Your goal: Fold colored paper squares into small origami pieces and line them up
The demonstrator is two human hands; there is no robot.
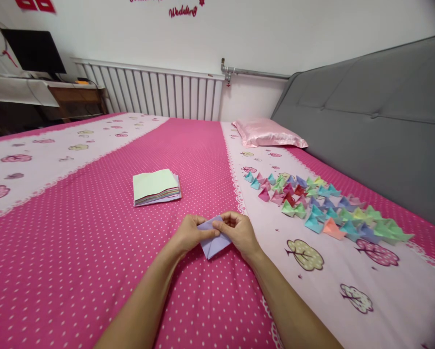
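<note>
Both my hands pinch a partly folded lavender paper (213, 242) just above the pink dotted bedsheet (93, 252). My left hand (191, 234) grips its left edge with closed fingers. My right hand (239, 231) pinches the top right fold with thumb and fingers pressed together. A stack of coloured square papers (155, 187), pale green on top, lies on the bed beyond my left hand.
Several finished folded paper shapes (322, 208) in pink, green, blue and purple lie in rows on the bed to the right. A pink pillow (268, 133) rests against the grey headboard (377, 126). A white radiator (155, 92) lines the far wall.
</note>
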